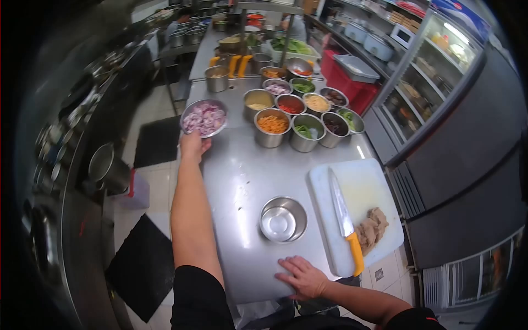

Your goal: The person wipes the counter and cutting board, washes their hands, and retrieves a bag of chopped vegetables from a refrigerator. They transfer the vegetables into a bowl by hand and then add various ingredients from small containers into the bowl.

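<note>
My left hand (193, 146) reaches far along the steel table and grips the near rim of a metal bowl (223, 127) full of chopped red onion (204, 119). The bowl is at the table's left edge. My right hand (301, 276) lies on the table's near edge, fingers spread, holding nothing. Just beyond it stands an empty steel pot (283, 220). To its right, a white cutting board (324, 220) bears a knife (342, 212) with a yellow handle and a piece of brownish cooked meat (372, 230).
Several steel containers of cut vegetables, including one of orange strips (272, 124), crowd the table's middle. Upright yellow knife handles (235, 66) show behind them. A glass-door fridge (429, 77) stands at right. A large pot (109, 168) sits left, across the aisle.
</note>
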